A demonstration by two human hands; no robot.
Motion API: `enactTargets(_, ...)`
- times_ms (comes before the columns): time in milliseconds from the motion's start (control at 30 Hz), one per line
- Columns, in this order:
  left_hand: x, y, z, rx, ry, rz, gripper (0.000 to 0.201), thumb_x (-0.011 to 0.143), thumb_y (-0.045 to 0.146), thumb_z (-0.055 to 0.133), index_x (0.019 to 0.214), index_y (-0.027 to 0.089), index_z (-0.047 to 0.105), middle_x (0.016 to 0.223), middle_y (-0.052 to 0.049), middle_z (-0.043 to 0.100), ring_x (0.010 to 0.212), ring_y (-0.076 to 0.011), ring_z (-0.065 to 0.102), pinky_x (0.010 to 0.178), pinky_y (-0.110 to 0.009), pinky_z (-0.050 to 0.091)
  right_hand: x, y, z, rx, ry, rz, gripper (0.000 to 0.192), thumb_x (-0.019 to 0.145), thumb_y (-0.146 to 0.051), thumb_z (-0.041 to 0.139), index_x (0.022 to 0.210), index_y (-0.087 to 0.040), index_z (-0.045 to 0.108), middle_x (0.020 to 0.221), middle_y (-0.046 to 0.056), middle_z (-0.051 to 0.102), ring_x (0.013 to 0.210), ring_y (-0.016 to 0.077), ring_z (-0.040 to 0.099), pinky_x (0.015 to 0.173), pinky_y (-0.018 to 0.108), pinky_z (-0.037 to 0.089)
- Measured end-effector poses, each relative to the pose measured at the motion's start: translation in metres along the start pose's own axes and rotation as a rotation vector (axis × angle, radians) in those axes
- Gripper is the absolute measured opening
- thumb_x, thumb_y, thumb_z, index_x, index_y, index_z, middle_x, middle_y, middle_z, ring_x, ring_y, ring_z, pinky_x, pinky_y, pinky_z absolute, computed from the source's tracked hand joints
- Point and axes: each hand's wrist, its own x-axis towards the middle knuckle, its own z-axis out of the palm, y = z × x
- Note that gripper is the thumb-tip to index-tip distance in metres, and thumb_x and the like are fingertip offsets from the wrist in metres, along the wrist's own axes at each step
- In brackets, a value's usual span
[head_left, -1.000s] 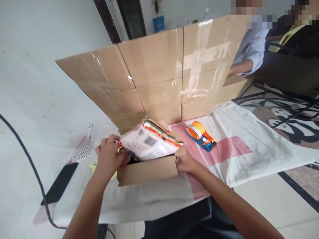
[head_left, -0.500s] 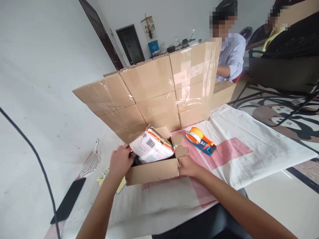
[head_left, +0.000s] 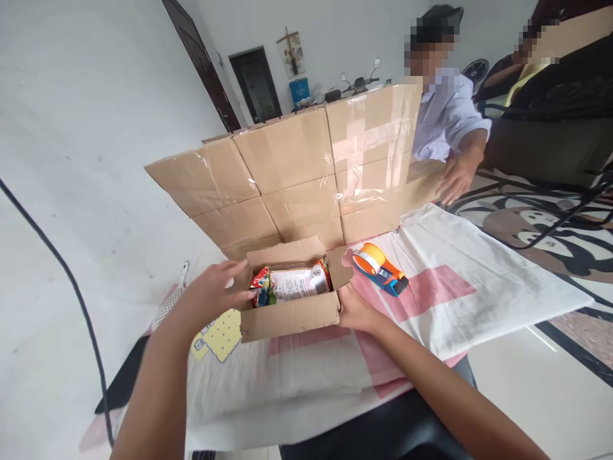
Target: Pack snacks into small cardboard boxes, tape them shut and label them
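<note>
An open cardboard box [head_left: 290,322] with its flaps raised stands in front of me on the cloth. Inside it lies a plastic packet [head_left: 293,284], its white printed side up and red and green ends showing. My left hand [head_left: 218,294] is at the left flap, fingers stretched toward the packet's left end and holding nothing; whether the fingertips touch is unclear. On the right, my right hand [head_left: 355,310] grips the box's near right corner, its fingers partly hidden. To the right of the box rests an orange and blue tape dispenser [head_left: 380,268].
Taped cardboard boxes [head_left: 297,172] form a wall behind the box. Beyond it sits another person, whose hand [head_left: 462,172] hangs over the wall's right end. A white perforated scoop [head_left: 168,308], a black flat object [head_left: 123,377] and a cable [head_left: 71,287] are at left.
The packet, tilted and sticking out before, now lies flat inside the box. My left hand has lifted off it and opened. The other person's arm has reached out to the right.
</note>
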Motion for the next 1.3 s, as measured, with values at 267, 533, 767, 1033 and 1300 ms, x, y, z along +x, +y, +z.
enactTargets(267, -0.050, -0.017, 0.102, -0.605, 0.181, 0.188, 0.111, 0.076, 0.097, 0.035, 0.163, 0.028, 0.031, 0.168, -0.014, 0.032, 0.155, -0.0374, 0.031, 0.123, -0.051, 0.036, 0.015, -0.027, -0.039, 0.014, -0.159, -0.077, 0.072, 0.077, -0.026, 0.078, 0.144, -0.025, 0.051, 0.175, 0.014, -0.003, 0.161, 0.0373, 0.013, 0.120, 0.050, 0.037)
enactTargets(533, -0.039, -0.026, 0.093, -0.156, 0.056, 0.341, 0.129, 0.058, 0.093, 0.067, 0.163, 0.026, 0.032, 0.164, -0.016, 0.040, 0.155, -0.0424, 0.029, 0.125, -0.059, 0.026, 0.047, -0.025, -0.044, -0.024, -0.161, -0.166, 0.046, 0.067, -0.019, 0.084, 0.105, -0.021, 0.059, 0.163, 0.017, 0.023, 0.158, 0.0354, 0.022, 0.120, 0.045, 0.034)
enactTargets(767, -0.020, 0.023, 0.086, 0.052, 0.172, 0.356, 0.099, 0.081, 0.071, 0.062, 0.163, 0.026, 0.031, 0.167, -0.012, 0.036, 0.151, -0.0404, 0.038, 0.123, -0.057, 0.029, 0.043, -0.009, -0.030, -0.032, -0.132, -0.286, 0.047, 0.065, -0.028, 0.085, 0.103, -0.020, 0.059, 0.147, 0.016, 0.033, 0.154, 0.0330, 0.024, 0.117, 0.040, 0.038)
enactTargets(1033, -0.007, 0.048, 0.088, 0.037, 0.107, 0.244, 0.091, 0.078, 0.074, 0.063, 0.151, 0.021, 0.053, 0.149, -0.013, 0.060, 0.135, -0.0419, 0.056, 0.112, -0.053, 0.044, 0.034, -0.005, -0.036, -0.116, -0.068, -0.325, 0.109, 0.071, -0.033, 0.078, 0.162, -0.022, 0.018, 0.151, 0.016, 0.050, 0.153, 0.0337, 0.029, 0.125, 0.053, 0.026)
enactTargets(1300, -0.104, 0.039, 0.102, 0.032, 0.431, 0.386, 0.100, 0.080, 0.074, 0.063, 0.164, 0.043, 0.020, 0.145, -0.004, 0.063, 0.120, -0.0402, 0.066, 0.100, -0.057, 0.051, 0.037, -0.018, -0.041, -0.174, -0.228, -0.457, 0.093, 0.073, -0.023, 0.066, 0.159, -0.019, 0.032, 0.142, 0.011, 0.064, 0.144, 0.0293, 0.047, 0.127, 0.051, 0.024)
